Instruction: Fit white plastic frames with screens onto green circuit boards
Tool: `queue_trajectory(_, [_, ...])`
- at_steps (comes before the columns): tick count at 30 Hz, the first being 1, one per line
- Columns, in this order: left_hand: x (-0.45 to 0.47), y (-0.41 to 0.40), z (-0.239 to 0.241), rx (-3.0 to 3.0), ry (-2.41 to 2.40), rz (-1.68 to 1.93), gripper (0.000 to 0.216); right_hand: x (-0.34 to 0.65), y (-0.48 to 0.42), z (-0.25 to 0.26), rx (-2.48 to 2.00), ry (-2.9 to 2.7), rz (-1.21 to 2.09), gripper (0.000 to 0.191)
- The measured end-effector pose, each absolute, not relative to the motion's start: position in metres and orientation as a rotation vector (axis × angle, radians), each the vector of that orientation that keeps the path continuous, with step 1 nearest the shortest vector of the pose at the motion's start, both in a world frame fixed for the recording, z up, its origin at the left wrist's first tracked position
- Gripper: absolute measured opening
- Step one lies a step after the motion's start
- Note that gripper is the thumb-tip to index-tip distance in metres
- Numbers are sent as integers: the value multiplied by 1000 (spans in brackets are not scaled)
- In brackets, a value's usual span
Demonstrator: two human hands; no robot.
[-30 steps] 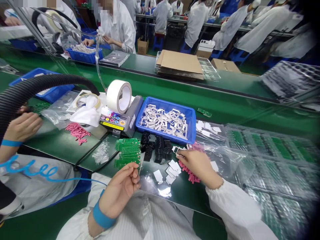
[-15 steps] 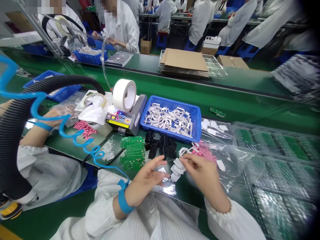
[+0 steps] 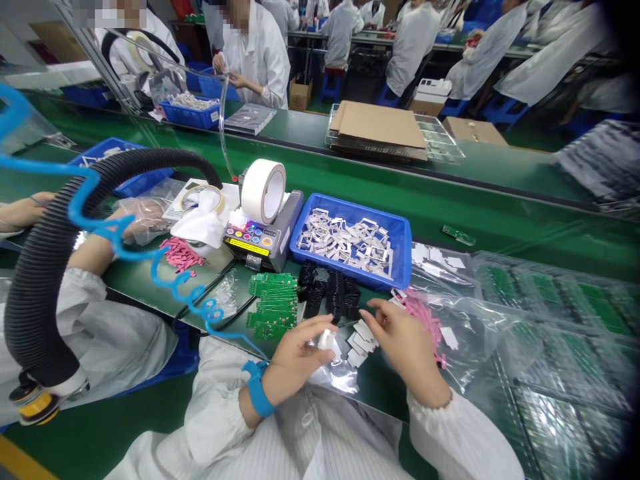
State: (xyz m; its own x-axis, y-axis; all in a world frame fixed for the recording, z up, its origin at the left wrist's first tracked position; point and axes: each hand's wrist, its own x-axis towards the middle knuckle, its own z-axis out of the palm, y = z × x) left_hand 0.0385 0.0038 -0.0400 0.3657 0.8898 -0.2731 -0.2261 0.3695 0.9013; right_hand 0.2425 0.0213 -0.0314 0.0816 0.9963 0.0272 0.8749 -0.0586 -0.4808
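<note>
My left hand [image 3: 299, 352] is shut on a small white piece [image 3: 326, 340] above a clear plastic sheet [image 3: 340, 377]. My right hand [image 3: 404, 348] is blurred, its fingers apart, just right of a loose pile of white pads [image 3: 363, 341]. Pink strips [image 3: 423, 317] lie beyond it on a clear bag. Stacks of black parts [image 3: 327, 293] stand ahead of my hands, with green circuit board strips [image 3: 273, 313] to their left. A blue wrist strap [image 3: 256, 387] circles my left wrist, its coiled blue cord [image 3: 175, 283] running away left.
A blue tray [image 3: 350, 212] holds silver metal frames. Left of it stand a tape dispenser [image 3: 260, 240] and a white tape roll [image 3: 263, 190]. A black corrugated hose [image 3: 45, 280] arcs past a co-worker's hand [image 3: 143, 223]. Bagged green boards [image 3: 550, 320] cover the right side.
My left hand has moved right from beside the green boards and now holds a white piece near my right hand. The dark-edged piece in my right hand no longer shows. The view has shifted slightly.
</note>
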Motion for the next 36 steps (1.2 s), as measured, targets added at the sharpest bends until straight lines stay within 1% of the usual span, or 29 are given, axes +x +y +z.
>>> queue_trajectory(4, [41,4,-41,1361,963,868,29,248,36,-43,-2065,-1875,485,31])
queue_trajectory(7, [43,4,-43,1475,1040,917,29,243,37,-48,-2052,-1866,548,29])
queue_trajectory(11, [45,6,-44,1404,1055,865,33,249,36,-50,-1990,-1759,626,36])
queue_trajectory(16, [44,8,-42,1053,1024,886,32,257,27,-37,-1814,-1477,754,35])
queue_trajectory(18, [43,6,-42,883,947,903,36,247,19,-27,-1700,-1353,867,37])
queue_trajectory(22, [43,0,-44,628,785,963,46,206,6,-12,-1430,-1102,1224,40])
queue_trajectory(25, [42,-2,-46,708,768,1068,45,175,2,-12,-1291,-857,1453,40])
queue_trajectory(27, [40,-1,-48,810,767,1111,43,161,1,-14,-1244,-702,1548,40])
queue_trajectory(30, [38,-1,-48,993,799,1103,43,149,0,-16,-1218,-533,1595,40])
queue_trajectory(33, [37,-4,-46,1192,915,1134,35,144,-1,-13,-1202,-398,1587,38])
queue_trajectory(36, [41,-11,-45,1215,1037,1211,29,138,-3,-11,-1193,-295,1532,37])
